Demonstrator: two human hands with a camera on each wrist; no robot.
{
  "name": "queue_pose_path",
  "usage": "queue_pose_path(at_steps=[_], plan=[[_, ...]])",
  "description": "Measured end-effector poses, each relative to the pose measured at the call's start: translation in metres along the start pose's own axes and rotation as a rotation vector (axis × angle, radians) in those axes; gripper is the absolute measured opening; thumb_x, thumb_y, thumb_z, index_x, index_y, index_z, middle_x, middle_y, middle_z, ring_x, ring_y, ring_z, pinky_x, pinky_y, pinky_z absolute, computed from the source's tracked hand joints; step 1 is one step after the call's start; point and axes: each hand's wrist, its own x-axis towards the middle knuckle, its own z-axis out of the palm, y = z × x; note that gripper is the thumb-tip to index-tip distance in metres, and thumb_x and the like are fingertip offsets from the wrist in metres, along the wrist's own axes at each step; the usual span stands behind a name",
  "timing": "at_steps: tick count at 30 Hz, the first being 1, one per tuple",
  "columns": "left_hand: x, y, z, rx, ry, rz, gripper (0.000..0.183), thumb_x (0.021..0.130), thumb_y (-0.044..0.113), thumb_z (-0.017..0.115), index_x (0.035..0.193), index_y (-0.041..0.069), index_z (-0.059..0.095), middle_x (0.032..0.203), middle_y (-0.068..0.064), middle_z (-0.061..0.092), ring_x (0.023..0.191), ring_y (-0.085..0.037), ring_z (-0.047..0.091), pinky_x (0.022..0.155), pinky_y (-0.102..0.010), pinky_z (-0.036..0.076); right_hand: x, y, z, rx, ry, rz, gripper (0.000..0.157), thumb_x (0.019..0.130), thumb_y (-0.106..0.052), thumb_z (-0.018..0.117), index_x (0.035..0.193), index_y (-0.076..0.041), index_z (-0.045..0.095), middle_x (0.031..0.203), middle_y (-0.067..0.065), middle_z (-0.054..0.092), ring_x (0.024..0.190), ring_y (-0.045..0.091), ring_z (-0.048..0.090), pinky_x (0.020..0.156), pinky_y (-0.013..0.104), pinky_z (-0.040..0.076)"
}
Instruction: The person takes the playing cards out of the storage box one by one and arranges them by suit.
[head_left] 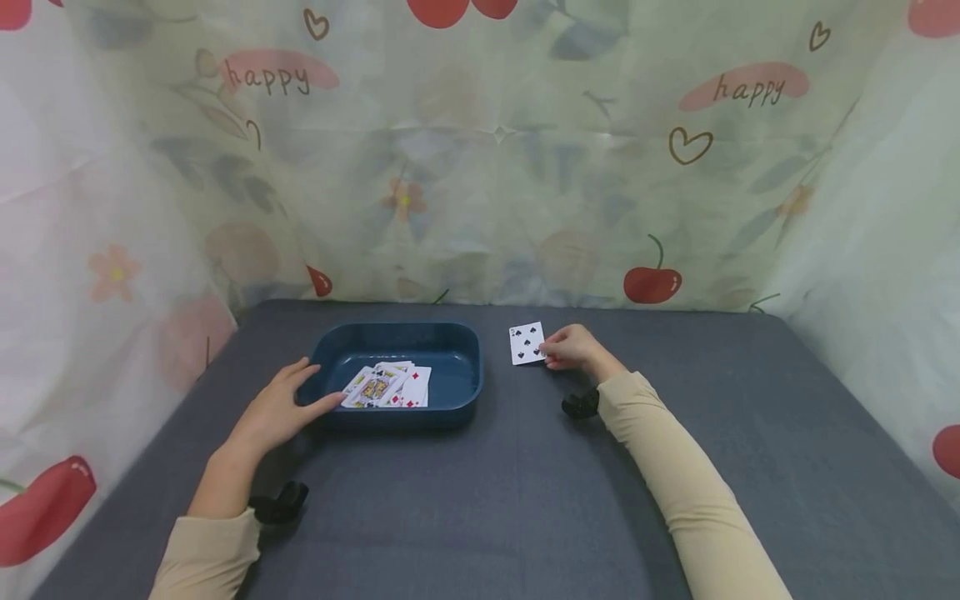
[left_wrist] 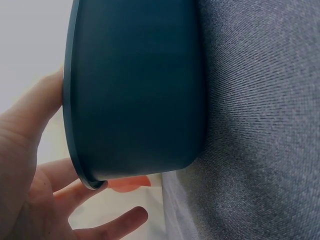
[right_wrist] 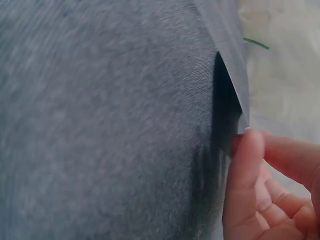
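Note:
My left hand (head_left: 273, 408) rests at the left end of a dark blue rectangular tray (head_left: 468, 408), its thumb over the near rim. The left wrist view shows the tray's outer wall (left_wrist: 135, 90) with my spread fingers around the rim's corner. Several playing cards (head_left: 382, 387) lie overlapped inside, a king and a diamond card among them. Right of the tray, my right hand (head_left: 576, 348) pinches the right edge of a spade playing card (head_left: 525, 342) between thumb and fingers. In the right wrist view the card (right_wrist: 231, 82) tilts up, a dark shadow beneath it.
A dark grey cloth (head_left: 525, 508) covers the table. Behind it hangs a printed curtain (head_left: 495, 183) with cherries and hearts, and pale curtains stand at both sides. A black wrist camera (head_left: 281, 502) sits under the left wrist, another black camera (head_left: 581, 406) at the right.

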Motion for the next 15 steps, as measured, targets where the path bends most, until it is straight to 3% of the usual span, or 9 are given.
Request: queue_pose_path(at_steps=[7,15], plan=[[-0.001,0.001,-0.001,-0.004,-0.002,0.002,0.086,0.085,0.06,0.053,0.142,-0.002,0.033,0.151,-0.027,0.019,0.136,-0.048,0.023,0.105,-0.065,0.026,-0.006,-0.004,0.003,-0.126,0.031,-0.029,0.025,0.09,-0.01,0.058,0.106,0.01,0.059,0.067,-0.001,0.055,0.055,0.004,0.054,0.054,0.018,0.052],[-0.001,0.002,-0.002,-0.005,-0.007,-0.003,0.086,0.085,0.059,0.053,0.142,-0.002,0.033,0.151,-0.028,0.019,0.136,-0.049,0.023,0.105,-0.065,0.026,-0.019,-0.04,0.014,-0.26,-0.025,-0.245,0.03,0.092,-0.02,0.057,0.113,0.002,0.06,0.102,0.021,0.064,0.078,0.018,0.064,0.07,0.029,0.055]])
